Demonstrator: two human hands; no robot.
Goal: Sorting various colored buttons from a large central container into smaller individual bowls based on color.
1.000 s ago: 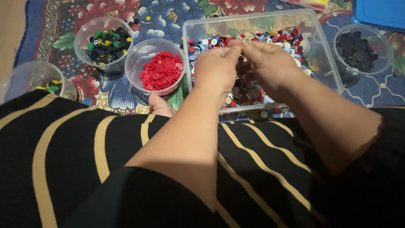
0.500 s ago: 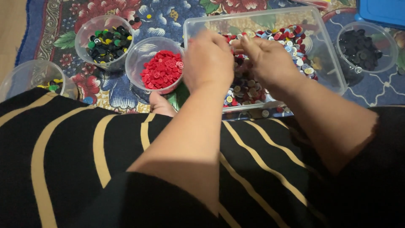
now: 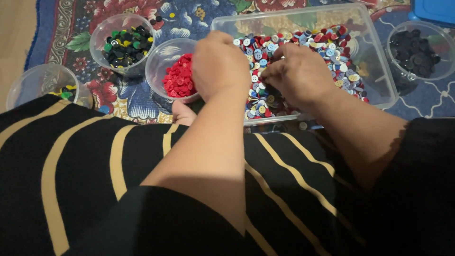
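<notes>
Head view, looking down past a black garment with tan stripes to two bare hands working close together over a clear tray [image 3: 379,71] of mixed buttons [image 3: 332,52]. The left hand [image 3: 219,64] is curled knuckles-up at the tray's left end, partly over a small clear bowl of red buttons [image 3: 177,78]. The right hand [image 3: 298,73] sits just beside it, fingers bent down into the pile. The fingertips of both are hidden, so I cannot tell whether either hand pinches a button or only rakes through them.

The mixed buttons are red, blue, white and grey, heaped loosely along the tray's bottom and right side. They look small, hard, light and smooth, likely to slide and scatter; a single one is probably best taken by its rim between thumb and forefinger, or slid to the wall and lifted. The tray and bowls seem thin and light, easy to nudge.

Further out, on a flowered rug [image 3: 137,99], stand more clear bowls: one of black, green and yellow buttons [image 3: 124,46] behind the red one, one nearly empty bowl [image 3: 33,83] at far left, and one of black buttons [image 3: 414,47] at far right. A blue lid corner [image 3: 436,10] shows top right.
</notes>
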